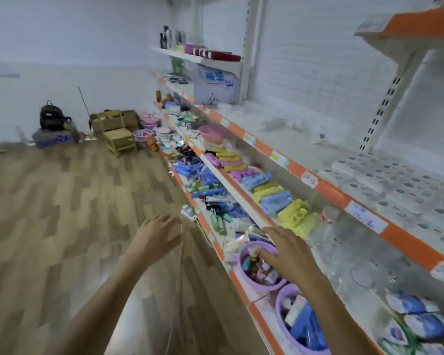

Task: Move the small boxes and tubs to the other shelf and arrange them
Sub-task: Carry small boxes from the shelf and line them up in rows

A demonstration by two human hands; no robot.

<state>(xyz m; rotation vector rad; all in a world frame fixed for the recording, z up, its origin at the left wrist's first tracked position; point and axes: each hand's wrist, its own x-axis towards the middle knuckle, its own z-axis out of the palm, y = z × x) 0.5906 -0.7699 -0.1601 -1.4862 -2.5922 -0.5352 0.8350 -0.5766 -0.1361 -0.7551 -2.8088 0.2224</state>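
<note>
A: How much of the move can be judged done?

B: Very little, it would seem. The long upper shelf (331, 147) with the orange edge strip is seen almost bare for most of its length; only a small white object lies on it far back, too small to be identified. If that is taken as the destination, hardly anything has been placed or arranged there yet.

A: And the stock to be moved?

B: It is still spread along the middle shelf (241, 201) and the lower shelf (205, 221). Rows of yellow, blue and purple packs (267, 190) are laid on the middle one, and tubes and small boxes (215, 198) are crowded on the lower one. Motion blur keeps finer detail from being read.

A: The tubs?

B: Two are seen near the front of the lower level. A purple tub (246, 275) filled with small items is found directly under the right hand, and a second purple tub (285, 319), holding blue and white boxes, stands just beside it, nearer the camera. Neither has been lifted.

A: What is held?

B: Nothing. The right hand (290, 254) is spread above the first tub, fingers relaxed and reaching toward its contents; contact cannot be confirmed. The left hand (157, 237) is held out over the floor (62, 213), fingers loose and empty.

A: So the step in hand?

B: A first pick from the tub is judged to be starting; transfer and arranging remain.
</note>
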